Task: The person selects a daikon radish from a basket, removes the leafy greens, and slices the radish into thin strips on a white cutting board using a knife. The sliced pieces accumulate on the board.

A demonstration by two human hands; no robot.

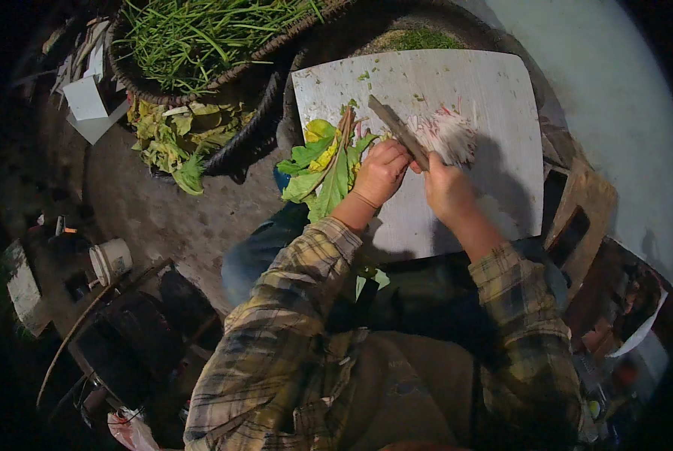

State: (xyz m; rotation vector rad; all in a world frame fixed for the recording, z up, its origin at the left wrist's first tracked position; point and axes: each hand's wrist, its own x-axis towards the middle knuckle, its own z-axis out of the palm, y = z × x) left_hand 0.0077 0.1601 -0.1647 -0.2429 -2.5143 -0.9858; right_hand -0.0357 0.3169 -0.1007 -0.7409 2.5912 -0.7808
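Observation:
A white cutting board [483, 191] lies before me, over my lap. My right hand [446, 183] grips a knife [395, 125] by its near end, its dull, dark blade pointing up and to the left. Against the near part of the blade, my left hand [383, 169] holds down plant matter that is mostly hidden under the fingers. Left of that hand a bunch of leafy greens [333, 175], some leaves yellow, hangs over the board's left edge with its stems pointing away. Right of the blade sits a pile of thin white and reddish shreds [446, 135]. Green bits dot the board's far part.
A wicker basket [173, 100] of long green stalks [212, 39] stands at the far left, with yellowed leaves [184, 132] below it. Chopped greens [427, 39] lie beyond the board. A white bucket [111, 260] is at left; a slotted wooden piece [584, 214] is at right.

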